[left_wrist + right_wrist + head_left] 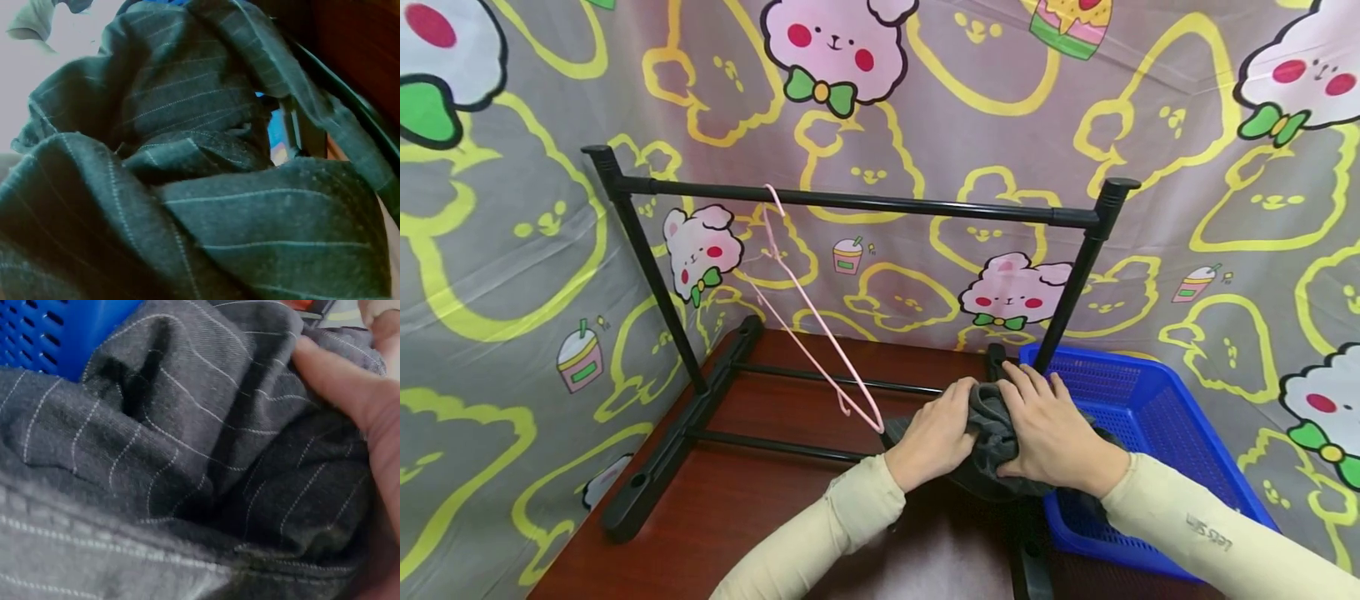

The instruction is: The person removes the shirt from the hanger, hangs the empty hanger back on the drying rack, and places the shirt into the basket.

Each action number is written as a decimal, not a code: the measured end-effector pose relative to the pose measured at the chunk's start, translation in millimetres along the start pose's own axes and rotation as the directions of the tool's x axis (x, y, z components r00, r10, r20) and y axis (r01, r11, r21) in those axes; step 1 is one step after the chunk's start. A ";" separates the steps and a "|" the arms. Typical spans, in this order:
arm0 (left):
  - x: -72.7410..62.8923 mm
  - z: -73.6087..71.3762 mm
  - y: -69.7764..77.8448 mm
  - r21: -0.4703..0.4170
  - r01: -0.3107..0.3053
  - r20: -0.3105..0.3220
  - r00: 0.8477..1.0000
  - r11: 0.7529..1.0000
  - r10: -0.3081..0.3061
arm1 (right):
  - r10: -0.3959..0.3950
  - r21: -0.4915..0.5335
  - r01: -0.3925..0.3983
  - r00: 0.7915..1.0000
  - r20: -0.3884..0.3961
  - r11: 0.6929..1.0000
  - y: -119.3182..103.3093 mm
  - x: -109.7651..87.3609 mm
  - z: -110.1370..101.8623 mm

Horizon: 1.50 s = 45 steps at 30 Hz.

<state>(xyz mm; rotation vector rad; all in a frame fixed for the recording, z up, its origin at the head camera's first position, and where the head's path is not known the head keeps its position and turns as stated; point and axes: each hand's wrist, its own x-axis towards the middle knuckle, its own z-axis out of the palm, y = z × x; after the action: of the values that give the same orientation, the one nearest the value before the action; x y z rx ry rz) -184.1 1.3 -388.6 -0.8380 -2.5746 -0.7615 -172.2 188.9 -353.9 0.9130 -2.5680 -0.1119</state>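
Both hands are on a bunched dark grey garment with thin white pinstripes (988,421), held up at the right side of a black rack. My left hand (932,433) grips its left side, with the fingers curled into the cloth. On the other side my right hand (1051,425) holds it, fingers spread over the folds and thumb underneath. Folds of the striped cloth (187,100) fill the left wrist view. In the right wrist view, the thumb (334,378) presses against the gathered fabric (194,394). The bunching hides what kind of garment it is.
A pink hanger (818,323) hangs from the top bar (887,202) of the black rack, left of the hands. Under and beyond the right hand stands a blue plastic basket (1195,450). The rack's feet rest on a reddish-brown table (760,500), with patterned curtain behind.
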 end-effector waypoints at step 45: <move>-1.5 -9.4 -17.0 -0.186 -0.084 0.121 0.987 0.979 0.108 | -0.017 0.264 0.035 0.997 -0.070 0.964 9.9 0.0 -11.3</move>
<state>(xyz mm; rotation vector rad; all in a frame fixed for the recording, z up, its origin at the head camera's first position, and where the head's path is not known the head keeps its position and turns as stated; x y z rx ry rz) -192.1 -16.5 -388.3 -1.0931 -2.5830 -0.9507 -173.4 197.3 -341.5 1.0267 -2.5477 0.2573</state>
